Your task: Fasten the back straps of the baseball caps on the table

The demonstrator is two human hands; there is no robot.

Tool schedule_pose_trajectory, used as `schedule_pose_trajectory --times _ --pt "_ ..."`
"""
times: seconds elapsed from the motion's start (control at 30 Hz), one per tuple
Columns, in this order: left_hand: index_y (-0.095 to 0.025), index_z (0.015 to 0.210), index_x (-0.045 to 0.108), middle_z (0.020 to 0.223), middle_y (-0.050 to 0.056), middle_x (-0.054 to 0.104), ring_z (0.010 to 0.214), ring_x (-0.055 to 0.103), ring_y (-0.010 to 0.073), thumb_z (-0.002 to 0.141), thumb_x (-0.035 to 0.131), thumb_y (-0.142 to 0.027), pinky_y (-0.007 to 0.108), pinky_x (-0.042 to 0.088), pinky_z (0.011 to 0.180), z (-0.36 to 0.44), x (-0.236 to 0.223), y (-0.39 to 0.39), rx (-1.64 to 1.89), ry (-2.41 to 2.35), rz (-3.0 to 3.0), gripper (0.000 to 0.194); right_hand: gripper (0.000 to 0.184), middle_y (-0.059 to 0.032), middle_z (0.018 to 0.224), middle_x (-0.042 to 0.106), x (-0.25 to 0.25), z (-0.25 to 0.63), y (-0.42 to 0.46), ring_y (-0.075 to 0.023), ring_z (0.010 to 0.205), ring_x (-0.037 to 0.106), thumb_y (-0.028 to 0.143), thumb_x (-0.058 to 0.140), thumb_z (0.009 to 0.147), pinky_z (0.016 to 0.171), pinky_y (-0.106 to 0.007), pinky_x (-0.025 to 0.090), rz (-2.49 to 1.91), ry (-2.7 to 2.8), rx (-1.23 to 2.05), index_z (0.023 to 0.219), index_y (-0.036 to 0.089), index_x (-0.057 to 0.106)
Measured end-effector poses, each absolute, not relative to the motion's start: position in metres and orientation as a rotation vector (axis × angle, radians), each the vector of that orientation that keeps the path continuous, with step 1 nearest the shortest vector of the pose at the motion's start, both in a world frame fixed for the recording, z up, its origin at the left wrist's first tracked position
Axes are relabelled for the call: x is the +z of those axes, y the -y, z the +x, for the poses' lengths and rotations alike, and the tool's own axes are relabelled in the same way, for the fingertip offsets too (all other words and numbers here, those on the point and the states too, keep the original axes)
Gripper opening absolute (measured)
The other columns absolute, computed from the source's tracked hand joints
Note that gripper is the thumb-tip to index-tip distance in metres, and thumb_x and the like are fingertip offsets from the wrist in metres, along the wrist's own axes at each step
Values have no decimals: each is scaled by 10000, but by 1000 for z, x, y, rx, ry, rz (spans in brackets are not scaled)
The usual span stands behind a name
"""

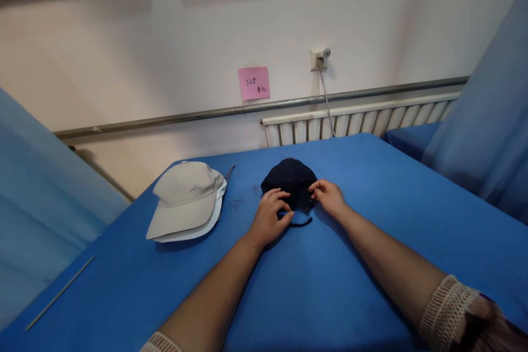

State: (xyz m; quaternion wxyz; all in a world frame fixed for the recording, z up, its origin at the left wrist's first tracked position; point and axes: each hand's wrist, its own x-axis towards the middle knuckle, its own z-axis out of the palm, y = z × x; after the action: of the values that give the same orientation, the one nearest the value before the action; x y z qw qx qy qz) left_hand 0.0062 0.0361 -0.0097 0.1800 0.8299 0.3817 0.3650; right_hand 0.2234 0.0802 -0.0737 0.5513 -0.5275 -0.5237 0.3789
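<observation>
A black cap [289, 174] lies on the blue-covered table with its back opening turned toward me. My left hand [270, 219] is closed on the cap's near left edge, with thumb and fingers curled beside the opening. At the right edge, my right hand [328, 197] pinches the cap near a small buckle [310, 205]. A thin dark strap [304, 224] trails on the cloth just past my left thumb. To the left sits a stack of caps, a beige cap [185, 198] on top of a white cap [208, 228]; a dark strap sticks out behind them.
The table [330, 291] has a blue cover. A thin stick [61, 292] lies along its left side. Behind are a metal rail [198, 116], a white radiator [371, 118], and a plugged-in cord [326, 96]. Blue curtains [45, 214] hang at both sides.
</observation>
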Motion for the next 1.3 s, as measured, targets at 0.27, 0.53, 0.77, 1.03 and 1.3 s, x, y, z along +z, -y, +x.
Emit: schedule_pose_trajectory --times 0.27,0.53,0.77,1.03,1.3 --pt "-284 812 728 1196 17 657 1315 383 309 769 685 -216 546 134 1105 14 -7 -25 623 -965 2592 92 197 10 627 644 -59 217 -66 -137 576 592 211 459 739 566 -253 431 -1301 1377 773 801 214 645" --pt "-184 809 612 826 23 661 821 584 172 875 507 -263 385 394 913 13 -3 -31 800 -1206 2311 147 143 9 686 637 -44 204 -48 -122 573 560 328 565 799 552 -244 441 -1159 1549 835 824 205 633" --pt "-163 844 582 776 23 644 710 584 136 838 563 -314 261 452 679 7 -5 -40 933 -1066 1839 153 223 5 681 635 -40 194 -45 -102 515 527 406 640 760 513 -245 430 -1020 1409 1108 793 190 602" --pt "-177 966 637 797 7 615 759 569 141 729 704 -310 284 459 733 9 -2 -36 1007 -1095 1901 280 195 16 620 633 -31 192 -41 -98 471 531 346 659 711 461 -227 383 -992 1348 1287 733 201 531" --pt "-216 902 712 875 40 701 847 617 188 768 667 -297 345 453 830 10 -2 -33 990 -1178 2157 163 118 10 593 633 -33 196 -39 -97 454 549 292 588 736 436 -209 369 -943 1386 1443 713 191 531"
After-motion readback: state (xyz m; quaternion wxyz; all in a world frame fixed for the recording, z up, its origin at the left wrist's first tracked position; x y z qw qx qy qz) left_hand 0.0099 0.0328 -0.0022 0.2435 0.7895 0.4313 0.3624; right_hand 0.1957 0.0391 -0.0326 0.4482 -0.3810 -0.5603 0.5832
